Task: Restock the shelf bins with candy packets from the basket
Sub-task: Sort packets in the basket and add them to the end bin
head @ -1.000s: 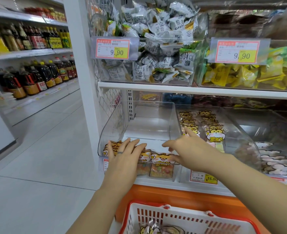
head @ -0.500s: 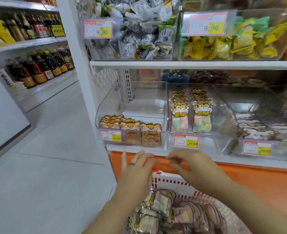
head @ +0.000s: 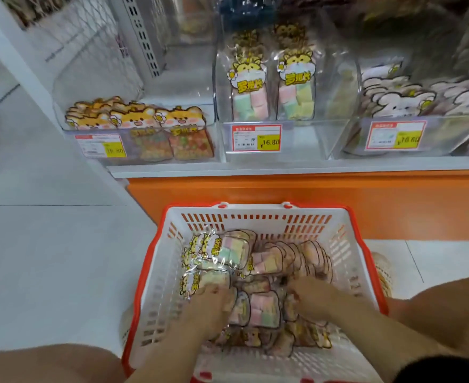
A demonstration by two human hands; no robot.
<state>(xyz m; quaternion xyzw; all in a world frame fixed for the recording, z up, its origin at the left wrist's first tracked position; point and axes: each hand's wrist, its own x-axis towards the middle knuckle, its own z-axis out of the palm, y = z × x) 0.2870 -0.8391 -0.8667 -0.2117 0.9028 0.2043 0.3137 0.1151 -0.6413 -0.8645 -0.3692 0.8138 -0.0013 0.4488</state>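
Both hands have dropped from the left bin (head: 134,128) into the basket (head: 255,214), left hand (head: 211,308) and right hand (head: 310,297) pressed among the packets (head: 228,250), each grip too blurred to tell, so another load seems next.

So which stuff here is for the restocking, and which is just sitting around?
For the job: basket; candy packets; left hand; right hand; left bin; middle bin.

Just there: price tags; orange shelf base; floor.
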